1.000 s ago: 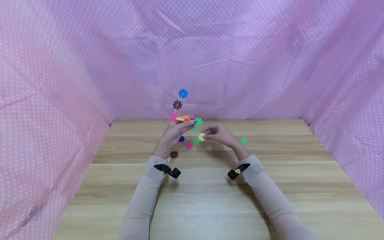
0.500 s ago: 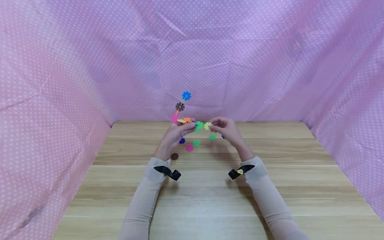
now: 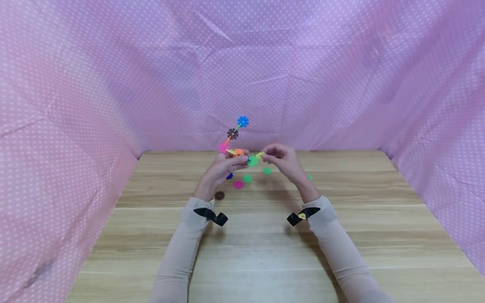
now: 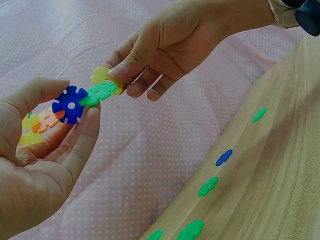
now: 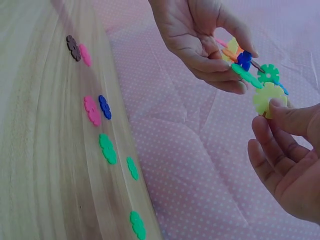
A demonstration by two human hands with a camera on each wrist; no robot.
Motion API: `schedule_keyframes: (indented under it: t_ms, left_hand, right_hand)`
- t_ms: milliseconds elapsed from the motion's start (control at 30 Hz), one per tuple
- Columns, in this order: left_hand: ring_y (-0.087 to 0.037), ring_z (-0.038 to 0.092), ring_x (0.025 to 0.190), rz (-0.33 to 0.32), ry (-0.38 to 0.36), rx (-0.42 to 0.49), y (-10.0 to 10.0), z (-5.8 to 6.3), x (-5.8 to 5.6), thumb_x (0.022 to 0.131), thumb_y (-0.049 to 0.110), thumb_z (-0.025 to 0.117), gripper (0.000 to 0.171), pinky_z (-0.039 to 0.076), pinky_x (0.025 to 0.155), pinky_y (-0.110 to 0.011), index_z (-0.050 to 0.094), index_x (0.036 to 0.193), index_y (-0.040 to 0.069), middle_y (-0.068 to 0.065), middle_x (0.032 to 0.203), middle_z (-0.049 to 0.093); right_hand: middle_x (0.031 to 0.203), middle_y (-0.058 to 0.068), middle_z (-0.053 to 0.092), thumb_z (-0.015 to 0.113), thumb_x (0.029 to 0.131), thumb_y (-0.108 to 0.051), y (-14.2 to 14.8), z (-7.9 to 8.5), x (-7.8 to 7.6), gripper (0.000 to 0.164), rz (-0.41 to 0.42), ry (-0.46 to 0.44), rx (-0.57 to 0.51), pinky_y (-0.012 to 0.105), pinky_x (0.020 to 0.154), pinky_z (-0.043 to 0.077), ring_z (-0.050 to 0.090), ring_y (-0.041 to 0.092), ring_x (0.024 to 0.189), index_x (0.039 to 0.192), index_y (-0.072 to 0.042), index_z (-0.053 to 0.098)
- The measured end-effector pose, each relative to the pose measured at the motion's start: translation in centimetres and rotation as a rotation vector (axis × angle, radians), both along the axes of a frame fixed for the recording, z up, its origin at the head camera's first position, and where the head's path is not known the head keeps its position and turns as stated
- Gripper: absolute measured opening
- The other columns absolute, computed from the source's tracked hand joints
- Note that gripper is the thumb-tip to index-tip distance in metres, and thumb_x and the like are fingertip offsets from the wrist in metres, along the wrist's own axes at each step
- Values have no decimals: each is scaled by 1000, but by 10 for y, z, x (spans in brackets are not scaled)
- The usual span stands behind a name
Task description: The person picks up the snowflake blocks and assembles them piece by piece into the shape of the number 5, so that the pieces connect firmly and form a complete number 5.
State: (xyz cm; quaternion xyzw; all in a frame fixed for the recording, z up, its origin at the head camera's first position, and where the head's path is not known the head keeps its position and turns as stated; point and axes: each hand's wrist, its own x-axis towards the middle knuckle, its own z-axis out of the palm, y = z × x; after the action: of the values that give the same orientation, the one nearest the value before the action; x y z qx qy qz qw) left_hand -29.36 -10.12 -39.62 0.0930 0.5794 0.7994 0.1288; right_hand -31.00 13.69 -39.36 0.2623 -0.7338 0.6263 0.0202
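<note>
My left hand (image 3: 221, 170) holds a chain of interlocking notched plastic discs, pinching its dark blue disc (image 4: 71, 105) between thumb and fingers. From there the chain runs through an orange disc (image 3: 238, 152) and a pink disc (image 3: 223, 147) up to a brown disc (image 3: 233, 134) and a light blue disc (image 3: 243, 121). A green disc (image 4: 100, 94) forms the end facing my right hand (image 3: 286, 162). Between right thumb and fingertips is a yellow disc (image 5: 270, 97), set against the green one's edge; whether their slots interlock I cannot tell.
Loose discs lie on the wooden table (image 3: 250, 252) below the hands: brown (image 3: 219, 195), pink (image 3: 238, 184), dark blue (image 4: 224, 157) and several green, one (image 3: 267, 171) near the right hand. A pink dotted curtain (image 3: 265, 84) hangs behind the table and at both sides.
My right hand has raised the yellow disc from low over the table to the chain's green end and turned it more edge-on. The chain's upper part has tipped to the right.
</note>
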Motion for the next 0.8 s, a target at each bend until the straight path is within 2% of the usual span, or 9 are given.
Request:
schedule_keyframes:
  t_ms: [100, 167, 267, 367, 433, 533, 667, 800]
  left_hand:
    - [-13, 70, 90, -4, -5, -5, -1, 0, 0, 97, -5, 60, 41, 62, 89, -30, 49, 137, -8, -3, 105, 69]
    - [-13, 71, 89, -5, -5, -5, -1, 0, -1, 97, -5, 60, 46, 62, 88, -30, 44, 141, -8, -2, 101, 69]
    - [-12, 71, 87, -10, 6, -3, -1, 0, 0, 99, -4, 58, 28, 62, 87, -29, 53, 127, -3, 0, 95, 71]
    - [-12, 71, 90, -12, 26, -7, 0, 0, 1, 102, 0, 56, 14, 61, 91, -30, 57, 114, 8, 1, 96, 73]
    - [-11, 70, 92, -9, 49, -5, 1, 1, 2, 104, 3, 53, 14, 60, 92, -29, 56, 115, 11, 2, 99, 72]
    - [-9, 67, 95, 0, 62, 46, 5, 3, 4, 108, 7, 46, 13, 57, 93, -26, 52, 119, 10, 2, 102, 70]
    - [-10, 59, 90, 30, 48, 157, 14, 3, 5, 111, 11, 36, 17, 53, 83, -19, 53, 109, 8, -2, 98, 62]
    - [-12, 53, 89, 77, 17, 216, 21, 2, 5, 111, 11, 32, 22, 47, 78, -18, 53, 106, 9, -3, 94, 57]
  right_hand:
    - [94, 18, 70, 70, 94, 0, -1, 0, 0, 13, 12, 23, -4, 21, 72, 58, 68, 8, 81, 103, 9, 69]
    - [93, 20, 69, 70, 94, 1, -1, -1, 0, 11, 11, 33, -3, 21, 71, 57, 67, 7, 80, 102, 8, 69]
    - [93, 23, 69, 70, 93, 1, -1, 0, 1, 10, 13, 53, 16, 23, 71, 58, 66, 7, 79, 100, 8, 69]
    - [93, 25, 69, 70, 94, 1, -3, 0, 3, 9, 2, 74, 29, 22, 71, 58, 65, 7, 78, 100, 7, 69]
    - [93, 26, 70, 71, 93, 0, -6, 0, 5, 10, -10, 89, 29, 19, 70, 57, 65, 7, 77, 100, 8, 70]
    - [94, 26, 71, 72, 92, 0, -12, 1, 10, 12, -39, 107, 31, 17, 70, 57, 65, 6, 78, 101, 8, 72]
    - [97, 27, 73, 73, 91, 0, -20, -1, 13, 14, -57, 126, 47, 17, 71, 57, 66, 4, 81, 102, 8, 73]
    - [96, 22, 75, 76, 90, -2, -28, -4, 17, 12, -71, 146, 76, 19, 73, 58, 66, 3, 81, 100, 4, 75]
